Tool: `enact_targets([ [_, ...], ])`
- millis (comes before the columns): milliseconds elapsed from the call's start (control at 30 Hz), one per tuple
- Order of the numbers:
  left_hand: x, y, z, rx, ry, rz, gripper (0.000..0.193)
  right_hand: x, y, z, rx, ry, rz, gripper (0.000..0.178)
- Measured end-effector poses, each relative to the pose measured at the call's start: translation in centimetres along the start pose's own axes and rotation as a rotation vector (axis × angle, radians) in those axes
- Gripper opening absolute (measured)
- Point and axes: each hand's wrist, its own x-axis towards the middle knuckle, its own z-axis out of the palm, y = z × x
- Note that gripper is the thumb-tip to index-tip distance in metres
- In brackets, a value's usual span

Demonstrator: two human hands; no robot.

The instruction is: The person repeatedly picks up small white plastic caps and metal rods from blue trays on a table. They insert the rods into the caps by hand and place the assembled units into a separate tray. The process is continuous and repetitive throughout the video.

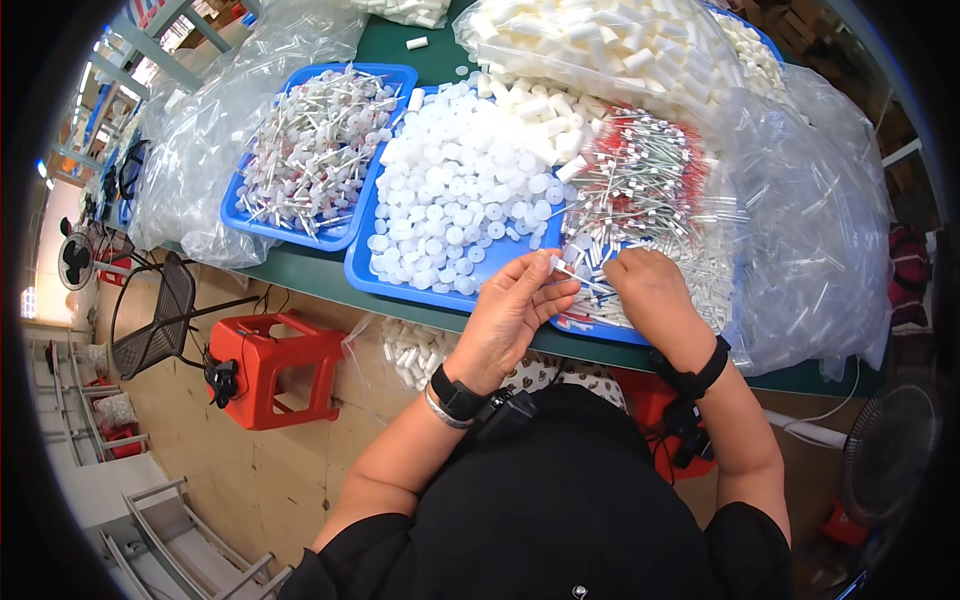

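Observation:
My left hand (520, 302) pinches a thin white stick (582, 277) between thumb and fingertips, above the front edge of the right blue tray (600, 332). Close beside it, my right hand (657, 298) is closed, its curled fingertips near the stick's far end; whatever they hold is hidden. Around both hands lie many small white tubes (690, 275). Behind them is a heap of red and white wired pieces (640, 165). Translucent round caps (450, 190) fill the middle blue tray (358, 272), just left of my left hand.
At the left, another blue tray (240, 222) holds finished-looking sticks with caps (325, 140). A bag of white foam cylinders (610, 50) lies at the back. Clear plastic bags (810, 230) crowd the right side. A red stool (275, 370) and a fan (890, 450) stand below the table.

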Motion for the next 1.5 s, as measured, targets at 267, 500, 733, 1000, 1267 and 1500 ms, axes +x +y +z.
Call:
enact_targets([
  [267, 0.1, 0.2, 0.3, -0.015, 0.041, 0.026, 0.032, 0.0, -0.2, -1.0, 0.274, 0.065, 0.081, 0.002],
  [500, 0.1, 0.2, 0.8, -0.01, 0.065, 0.044, 0.031, -0.1, 0.0, 0.3, 0.176, -0.048, 0.03, 0.009],
  [733, 0.1, 0.2, 0.5, -0.006, 0.088, 0.063, 0.03, -0.4, -0.3, -1.1, 0.633, -0.031, 0.29, 0.012],
  [1000, 0.4, -0.6, 0.7, 0.016, 0.056, 0.09, 0.029, -0.3, -1.0, -2.4, 0.723, 0.085, 0.309, 0.011],
  [1267, 0.5, -0.7, 0.5, 0.056, 0.064, 0.12, 0.027, -0.5, -1.1, -2.6, 0.714, 0.135, 0.287, 0.011],
  [1500, -0.2, -1.3, 1.5, 0.198, -0.003, 0.068, 0.033, -0.2, -1.5, -3.0, 0.812, 0.105, 0.268, 0.01],
])
